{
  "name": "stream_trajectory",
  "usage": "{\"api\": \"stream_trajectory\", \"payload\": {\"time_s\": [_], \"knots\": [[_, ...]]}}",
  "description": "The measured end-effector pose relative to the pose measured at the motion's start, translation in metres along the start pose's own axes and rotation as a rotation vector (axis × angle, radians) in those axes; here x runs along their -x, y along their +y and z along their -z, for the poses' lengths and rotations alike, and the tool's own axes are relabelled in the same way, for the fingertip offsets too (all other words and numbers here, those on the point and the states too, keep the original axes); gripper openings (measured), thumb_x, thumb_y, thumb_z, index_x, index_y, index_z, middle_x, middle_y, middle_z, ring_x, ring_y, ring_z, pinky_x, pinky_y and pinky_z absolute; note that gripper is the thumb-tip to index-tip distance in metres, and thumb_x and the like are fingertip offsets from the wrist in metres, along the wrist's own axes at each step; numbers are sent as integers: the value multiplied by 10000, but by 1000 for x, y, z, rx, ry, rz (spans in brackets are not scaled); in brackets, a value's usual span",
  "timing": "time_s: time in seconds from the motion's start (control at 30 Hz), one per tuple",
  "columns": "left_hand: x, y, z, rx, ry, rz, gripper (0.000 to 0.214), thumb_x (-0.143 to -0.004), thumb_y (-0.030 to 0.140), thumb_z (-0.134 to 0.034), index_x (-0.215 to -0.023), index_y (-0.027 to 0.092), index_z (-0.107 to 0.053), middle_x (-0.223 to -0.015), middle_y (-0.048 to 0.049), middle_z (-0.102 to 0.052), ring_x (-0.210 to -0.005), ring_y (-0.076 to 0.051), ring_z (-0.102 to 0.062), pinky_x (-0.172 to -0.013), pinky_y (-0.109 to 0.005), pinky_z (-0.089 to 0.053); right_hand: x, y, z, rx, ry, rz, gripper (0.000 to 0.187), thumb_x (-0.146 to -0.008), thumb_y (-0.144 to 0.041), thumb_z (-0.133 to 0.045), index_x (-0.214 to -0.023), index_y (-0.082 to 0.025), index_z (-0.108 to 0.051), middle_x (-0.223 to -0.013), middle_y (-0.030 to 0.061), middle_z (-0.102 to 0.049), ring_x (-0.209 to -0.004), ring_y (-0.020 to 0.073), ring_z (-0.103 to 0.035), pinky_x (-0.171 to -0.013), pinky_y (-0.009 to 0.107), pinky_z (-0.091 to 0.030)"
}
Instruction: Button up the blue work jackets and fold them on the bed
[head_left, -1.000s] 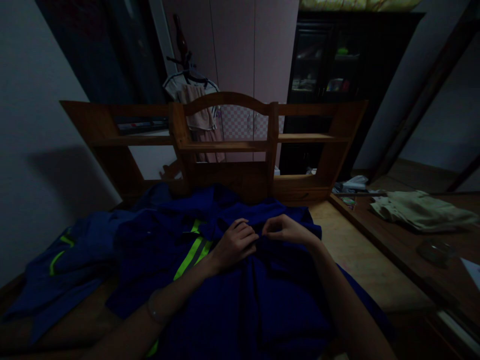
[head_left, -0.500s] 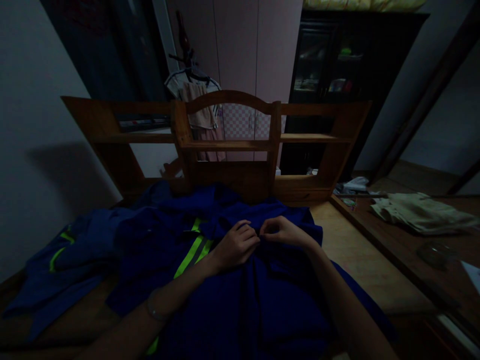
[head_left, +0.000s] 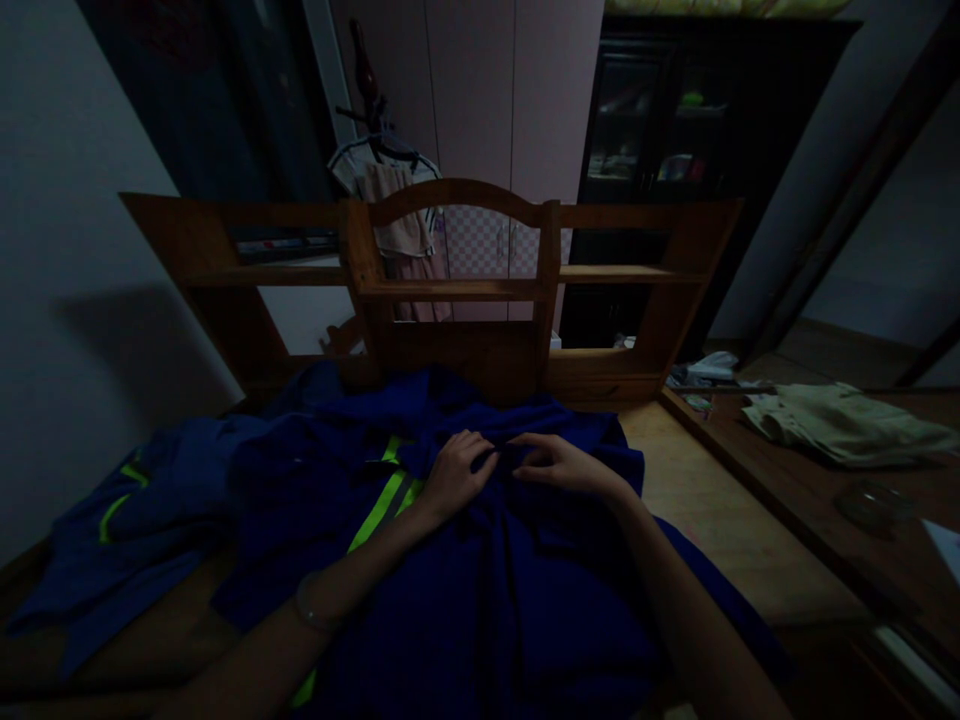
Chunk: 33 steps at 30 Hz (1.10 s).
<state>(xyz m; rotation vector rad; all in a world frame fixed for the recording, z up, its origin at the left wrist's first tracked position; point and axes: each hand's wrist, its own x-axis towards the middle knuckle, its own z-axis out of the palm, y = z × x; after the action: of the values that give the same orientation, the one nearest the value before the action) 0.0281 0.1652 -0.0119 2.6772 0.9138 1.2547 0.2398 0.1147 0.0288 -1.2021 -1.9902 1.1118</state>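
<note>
A dark blue work jacket [head_left: 577, 590] with lime and grey stripes lies spread in front of me. My left hand [head_left: 456, 478] rests on its upper middle, with bent fingers and the thumb gripping a bit of cloth. Just right of it, my right hand [head_left: 562, 466] touches the same part of the jacket. Its index finger is stretched out, and a gap separates it from the thumb. The dim light hides any small fastening between the fingertips.
Another blue garment with lime stripes [head_left: 172, 490] lies crumpled at the left. A wooden headboard with shelves [head_left: 454, 290] stands behind the jacket. On the right are a bare board [head_left: 727, 530], folded pale cloth [head_left: 844, 425] and a glass dish [head_left: 874, 503].
My left hand has shifted slightly left and up, its thumb now spread from the fingers. My right hand's rounded pinch has loosened, with the index finger stretched out toward the left.
</note>
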Motion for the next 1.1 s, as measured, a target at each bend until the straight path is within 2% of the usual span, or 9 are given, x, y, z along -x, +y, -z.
{"api": "stream_trajectory", "payload": {"time_s": [0.23, 0.37, 0.47, 0.57, 0.63, 0.7, 0.77, 0.83, 1.1], "knots": [[1, -3, 0, 50, -62, 228, 175, -912, 308, -447, -931, 221, -597, -872, -19, -678, -806, -174, -641, -717, -276, -453, 0, -3, 0, -42, 0, -2, 569, -789, -438, -640, -1275, -187, -482, -933, 34, -667, -773, 141, -586, -655, 220, -434], [-1, 3, 6, 104, -63, 280, 186, -915, 340, -429, -901, 223, -573, -865, -20, -670, -771, -167, -645, -667, -250, -425, 0, -4, 0, -8, 46, -39, 591, -792, -526, -614, -1270, -198, -497, -967, 42, -659, -873, 179, -597, -731, 260, -454], [-2, 6, 8, 93, -66, 318, 219, -904, 388, -433, -830, 214, -545, -761, 1, -630, -693, -151, -617, -648, -241, -401, 1, -3, 0, 44, 94, -76, 620, -770, -570, -618, -1266, -213, -515, -1109, 64, -622, -990, 213, -578, -836, 299, -448], [-2, 7, 9, 84, -78, 334, 300, -897, 427, -419, -712, 202, -489, -616, 34, -528, -577, -120, -536, -599, -226, -362, 2, -1, 1, 107, 96, -66, 731, -675, -558, -713, -1287, -222, -498, -1233, 76, -560, -1085, 245, -538, -913, 321, -420], [-2, 7, 9, 89, -84, 333, 344, -898, 436, -405, -656, 195, -443, -570, 45, -463, -532, -104, -480, -569, -222, -332, 3, 1, 1, 160, 75, -29, 722, -628, -542, -750, -1233, -211, -540, -1186, 65, -585, -1040, 248, -550, -868, 306, -433], [-3, 7, 10, 100, -87, 334, 362, -901, 436, -395, -635, 191, -419, -561, 48, -433, -520, -97, -451, -556, -221, -312, 2, 1, 2, 211, 51, 2, 577, -634, -531, -744, -1078, -186, -616, -1031, 35, -635, -909, 221, -575, -755, 272, -441], [-3, 8, 11, 117, -91, 336, 360, -905, 428, -387, -640, 189, -424, -571, 46, -439, -533, -96, -454, -557, -220, -308, 1, 1, 2, 246, 27, 5, 431, -671, -524, -713, -893, -163, -637, -845, -1, -633, -748, 171, -558, -624, 238, -402], [-4, 8, 11, 139, -98, 333, 351, -911, 417, -381, -653, 187, -443, -590, 42, -461, -557, -98, -472, -567, -218, -313, 1, 2, 2, 269, 23, 3, 382, -705, -519, -685, -777, -151, -612, -724, -26, -590, -643, 130, -508, -545, 220, -344], [-3, 9, 13, 164, -118, 314, 356, -924, 415, -368, -674, 189, -484, -638, 26, -535, -610, -117, -524, -609, -226, -350, 0, 3, 1, 256, 20, 45, 354, -748, -499, -651, -759, -151, -589, -709, -36, -559, -623, 105, -460, -537, 211, -322]]}}
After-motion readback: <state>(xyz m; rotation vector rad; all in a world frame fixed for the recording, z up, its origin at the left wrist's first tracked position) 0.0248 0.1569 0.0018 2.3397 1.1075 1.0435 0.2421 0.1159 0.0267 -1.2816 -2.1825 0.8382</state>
